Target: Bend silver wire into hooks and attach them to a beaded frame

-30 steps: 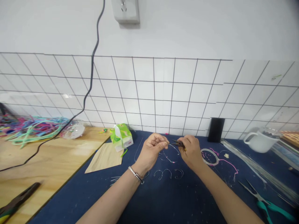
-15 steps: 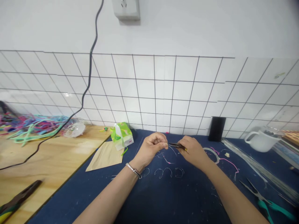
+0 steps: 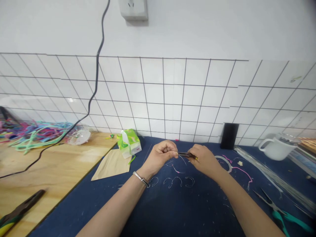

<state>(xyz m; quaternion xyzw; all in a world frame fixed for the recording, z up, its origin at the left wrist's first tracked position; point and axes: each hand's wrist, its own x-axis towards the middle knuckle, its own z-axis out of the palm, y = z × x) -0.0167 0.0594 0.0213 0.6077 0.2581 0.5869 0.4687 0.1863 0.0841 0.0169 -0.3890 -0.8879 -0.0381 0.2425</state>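
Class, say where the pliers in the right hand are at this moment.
In the head view, the pliers are just right of centre, gripped by the right hand, with their tips right beside the left hand.

Bright, even light, seemingly from above: soft shadow under outlet (image 3: pixel 133 9). Wall (image 3: pixel 197 29) slightly greyish. Small glare spot on tiles (image 3: pixel 172 93) at left; pale sheen on board (image 3: pixel 71 177). Cloth (image 3: pixel 172 214) dark, little texture. Left hand (image 3: pixel 163 156), right hand (image 3: pixel 203 159) clearly lit; pliers (image 3: pixel 184 154) between them dark, fine detail soft. Wide-lens stretch at sides: tile lines fan out, some broken in steps. Top right corner darkened.
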